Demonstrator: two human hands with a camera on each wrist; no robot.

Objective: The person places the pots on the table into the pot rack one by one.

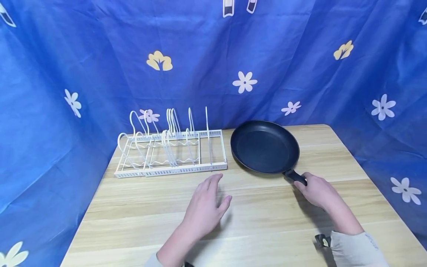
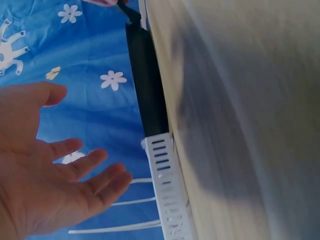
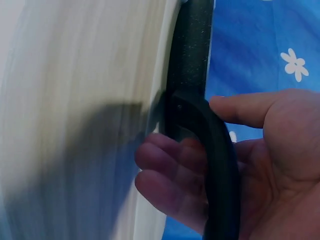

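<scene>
A black frying pan sits on the wooden table, its handle pointing toward the front right. My right hand holds that handle; the right wrist view has the fingers curled under the black handle and the thumb against its top. To the left of the pan stands a white wire rack with upright loops. My left hand hovers in front of the rack's right end, fingers loosely extended and holding nothing. In the left wrist view its palm faces the camera, apart from the rack.
A blue curtain with flower prints surrounds the wooden table at the back and sides. The rack and pan stand near the table's back edge, close beside each other. A small black object shows by the right sleeve.
</scene>
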